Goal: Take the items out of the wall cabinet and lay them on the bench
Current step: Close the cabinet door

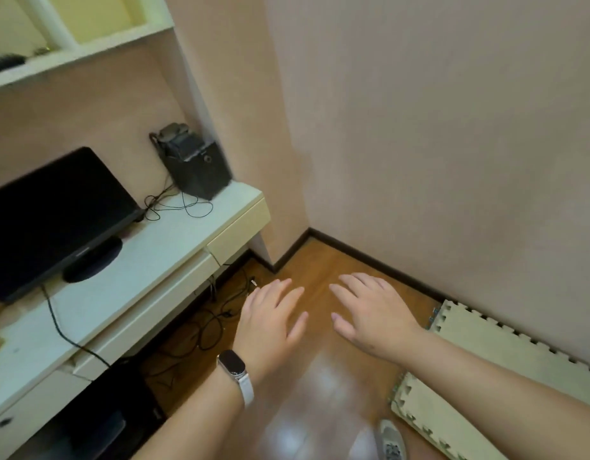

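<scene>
At top left the wall cabinet (88, 49) hangs above the table (174, 234), its pale open compartments seen from below. A dark flat item (5, 63) lies on the cabinet's bottom shelf at the far left, too blurred to name, possibly a small case. Below it a black monitor (55, 214) stands on the table, and a black speaker box (200, 171) sits at the table's right end, against the wall. Cables (217, 318) tangle on the wooden floor (320, 376) under the table's edge. The left hand (270, 320), a band (235, 371) on its wrist, hovers palm-down over the floor, its grip spread and holding nothing. The right hand (373, 313), just beside it, has its grip likewise spread and empty. Right of the arms, foam puzzle mats (502, 353) lie along the wall, and a grey shoe (391, 439) shows at the bottom edge.
</scene>
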`<state>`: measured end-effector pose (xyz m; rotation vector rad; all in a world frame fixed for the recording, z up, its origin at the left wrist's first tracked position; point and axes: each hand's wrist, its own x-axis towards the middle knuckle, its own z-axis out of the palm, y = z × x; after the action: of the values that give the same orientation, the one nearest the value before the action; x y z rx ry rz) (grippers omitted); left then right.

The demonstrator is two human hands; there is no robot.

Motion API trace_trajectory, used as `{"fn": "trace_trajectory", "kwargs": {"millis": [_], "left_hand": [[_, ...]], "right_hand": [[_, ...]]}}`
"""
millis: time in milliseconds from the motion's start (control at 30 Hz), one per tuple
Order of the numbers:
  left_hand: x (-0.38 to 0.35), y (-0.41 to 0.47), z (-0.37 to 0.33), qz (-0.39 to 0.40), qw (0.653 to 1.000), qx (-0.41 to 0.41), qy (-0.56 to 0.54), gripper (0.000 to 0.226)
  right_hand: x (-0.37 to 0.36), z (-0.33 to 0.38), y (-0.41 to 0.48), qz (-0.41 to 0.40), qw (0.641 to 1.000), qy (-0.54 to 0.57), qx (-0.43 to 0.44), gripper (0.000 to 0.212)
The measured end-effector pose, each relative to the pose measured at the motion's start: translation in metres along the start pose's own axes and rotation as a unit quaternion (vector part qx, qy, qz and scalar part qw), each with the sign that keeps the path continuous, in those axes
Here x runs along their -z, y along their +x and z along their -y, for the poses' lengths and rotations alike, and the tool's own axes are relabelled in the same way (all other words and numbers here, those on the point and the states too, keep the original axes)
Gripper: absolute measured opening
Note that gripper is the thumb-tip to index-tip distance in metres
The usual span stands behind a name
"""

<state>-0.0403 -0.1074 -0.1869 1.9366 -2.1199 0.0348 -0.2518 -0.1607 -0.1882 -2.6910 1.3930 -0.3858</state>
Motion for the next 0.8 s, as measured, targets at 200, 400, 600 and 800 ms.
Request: {"fn": "trace_trajectory", "kwargs": {"millis": [200, 400, 600, 800], "left_hand": [[0.03, 0.073, -0.008, -0.06, 0.997, 0.044, 0.034, 0.043], [0.056, 0.111, 0.011, -0.09, 0.99, 0.084, 0.062, 0.044], [0.07, 0.149, 0.054, -0.126, 0.984, 0.099, 0.075, 0.041], [0.078, 0.207, 0.125, -0.141, 0.981, 0.106, 0.075, 0.046]], "right_hand": [[0.038, -0.055, 0.077, -0.045, 0.996, 0.006, 0.075, 0.053], [0.067, -0.063, 0.149, -0.096, 0.982, 0.016, 0.159, 0.05], [0.073, -0.047, 0.222, -0.109, 0.973, 0.01, 0.204, 0.05], [0.063, -0.026, 0.309, -0.135, 0.966, -0.01, 0.22, 0.051]]}}
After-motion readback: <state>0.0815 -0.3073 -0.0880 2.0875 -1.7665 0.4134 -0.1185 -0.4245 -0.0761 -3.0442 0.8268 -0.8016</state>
